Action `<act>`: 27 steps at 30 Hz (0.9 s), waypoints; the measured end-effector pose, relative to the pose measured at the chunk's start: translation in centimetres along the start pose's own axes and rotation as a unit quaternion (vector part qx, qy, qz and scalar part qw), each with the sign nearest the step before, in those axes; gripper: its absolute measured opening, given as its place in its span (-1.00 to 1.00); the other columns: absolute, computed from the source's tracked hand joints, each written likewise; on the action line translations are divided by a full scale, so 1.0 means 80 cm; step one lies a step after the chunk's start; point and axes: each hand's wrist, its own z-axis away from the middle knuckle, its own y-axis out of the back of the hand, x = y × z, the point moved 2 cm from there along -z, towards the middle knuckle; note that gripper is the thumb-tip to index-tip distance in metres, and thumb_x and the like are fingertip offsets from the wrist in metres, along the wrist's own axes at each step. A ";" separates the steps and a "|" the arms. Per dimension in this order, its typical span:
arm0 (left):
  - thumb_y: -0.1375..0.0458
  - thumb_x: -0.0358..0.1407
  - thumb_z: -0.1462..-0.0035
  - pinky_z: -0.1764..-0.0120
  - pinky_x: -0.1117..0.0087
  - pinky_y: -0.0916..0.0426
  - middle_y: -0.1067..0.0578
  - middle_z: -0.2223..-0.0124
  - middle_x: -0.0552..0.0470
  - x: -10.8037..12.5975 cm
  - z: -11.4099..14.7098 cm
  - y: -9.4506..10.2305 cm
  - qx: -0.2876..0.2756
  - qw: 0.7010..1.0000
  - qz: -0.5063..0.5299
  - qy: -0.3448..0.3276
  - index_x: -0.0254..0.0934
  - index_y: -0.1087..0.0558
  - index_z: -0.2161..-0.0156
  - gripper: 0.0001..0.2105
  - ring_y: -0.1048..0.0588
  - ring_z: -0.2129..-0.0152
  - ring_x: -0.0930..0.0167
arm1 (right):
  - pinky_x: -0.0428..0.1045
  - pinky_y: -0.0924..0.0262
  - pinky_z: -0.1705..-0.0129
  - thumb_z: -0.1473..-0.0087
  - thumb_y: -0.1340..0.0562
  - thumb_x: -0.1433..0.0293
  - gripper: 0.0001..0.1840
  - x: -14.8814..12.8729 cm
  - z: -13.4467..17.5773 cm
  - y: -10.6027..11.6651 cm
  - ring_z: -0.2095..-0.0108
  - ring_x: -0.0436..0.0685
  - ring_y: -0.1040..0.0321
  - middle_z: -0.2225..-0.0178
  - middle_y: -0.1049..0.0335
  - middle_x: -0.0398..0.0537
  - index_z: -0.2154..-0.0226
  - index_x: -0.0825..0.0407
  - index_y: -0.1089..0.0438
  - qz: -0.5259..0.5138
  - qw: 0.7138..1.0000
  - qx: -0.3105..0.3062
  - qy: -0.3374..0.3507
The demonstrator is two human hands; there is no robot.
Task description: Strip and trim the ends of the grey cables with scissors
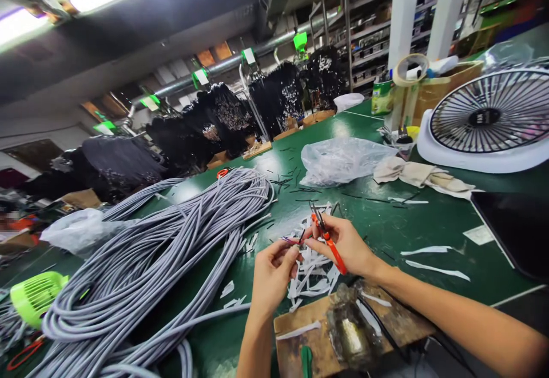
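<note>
The thin wires point(293, 241) form the dial centre, pinched between the thumb and forefinger of my left fingers point(290, 258), apparently to steady the ends. At 3 o'clock, my right fingers point(321, 247) wrap the red-handled cutters point(329, 239), tips between 11 and 12; this grip likely frees the thumb, which reaches toward the wires. Contact there: cannot tell. At 5 o'clock, white strips point(315, 278) lie heaped on the desk point(429, 229). At 9 o'clock, the grey cable bundle point(184, 223) rests, seemingly for easy reach.

I can't make out the thin wire tips point(295, 241) (too tiny from here). The right edge cuts off the white table fan point(485, 117).
</note>
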 end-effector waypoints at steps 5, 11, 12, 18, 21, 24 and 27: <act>-0.20 -0.21 0.10 0.66 0.58 -0.12 -0.40 0.57 0.06 0.004 -0.001 0.004 0.026 1.000 0.006 -0.009 -0.42 -0.46 0.33 -0.73 -0.23 0.72 0.60 | -0.14 -0.06 0.48 0.07 -0.16 0.38 -0.85 -0.003 0.000 0.007 0.55 -0.06 -0.11 0.58 -0.22 -0.20 0.56 0.07 -0.17 0.123 0.992 0.038 -0.003; -0.22 -0.23 0.12 0.59 0.52 -0.23 -0.42 0.59 0.03 0.007 -0.001 0.018 0.088 0.994 -0.002 -0.056 -0.43 -0.51 0.40 -0.76 -0.32 0.66 0.52 | -0.14 0.05 0.51 0.11 -0.20 0.33 -0.80 -0.010 0.004 0.005 0.57 -0.05 -0.03 0.58 -0.15 -0.20 0.56 0.05 -0.14 0.285 0.956 0.023 0.069; -0.23 -0.24 0.13 0.60 0.52 -0.23 -0.42 0.59 0.02 0.007 0.000 0.019 0.095 0.993 0.002 -0.067 -0.43 -0.51 0.40 -0.77 -0.33 0.66 0.51 | -0.13 0.05 0.51 0.11 -0.20 0.32 -0.79 -0.008 0.005 0.004 0.56 -0.04 -0.04 0.56 -0.17 -0.18 0.55 0.05 -0.14 0.295 0.953 0.014 0.066; -0.26 -0.34 0.16 0.56 0.51 -0.26 -0.45 0.55 0.04 0.009 0.002 0.024 0.123 0.977 0.006 -0.174 -0.35 -0.53 0.43 -0.87 -0.35 0.64 0.52 | -0.12 0.04 0.49 0.08 -0.17 0.29 -0.78 -0.002 0.004 0.001 0.53 -0.01 -0.06 0.54 -0.18 -0.16 0.56 0.04 -0.12 0.328 0.943 -0.004 0.061; -0.26 -0.34 0.17 0.54 0.49 -0.30 -0.46 0.53 0.02 0.013 0.004 0.022 0.128 0.971 -0.010 -0.204 -0.32 -0.54 0.42 -0.87 -0.38 0.61 0.48 | -0.12 0.04 0.48 0.07 -0.16 0.34 -0.81 -0.002 0.005 0.000 0.53 -0.02 -0.07 0.56 -0.18 -0.16 0.57 0.04 -0.13 0.340 0.937 -0.012 0.075; -0.26 -0.35 0.17 0.53 0.48 -0.31 -0.48 0.51 0.00 0.016 0.005 0.020 0.128 0.969 -0.023 -0.210 -0.30 -0.54 0.42 -0.88 -0.41 0.57 0.44 | -0.12 0.04 0.48 0.08 -0.16 0.37 -0.82 -0.002 0.006 -0.001 0.54 -0.02 -0.07 0.57 -0.18 -0.16 0.59 0.05 -0.13 0.340 0.936 -0.013 0.091; -0.26 -0.35 0.16 0.49 0.45 -0.33 -0.50 0.49 -0.01 0.018 0.007 0.020 0.146 0.963 -0.023 -0.225 -0.29 -0.54 0.41 -0.89 -0.43 0.55 0.42 | -0.12 0.05 0.50 0.08 -0.16 0.36 -0.82 0.000 0.006 0.000 0.56 -0.03 -0.05 0.58 -0.18 -0.16 0.59 0.05 -0.14 0.344 0.935 -0.012 0.087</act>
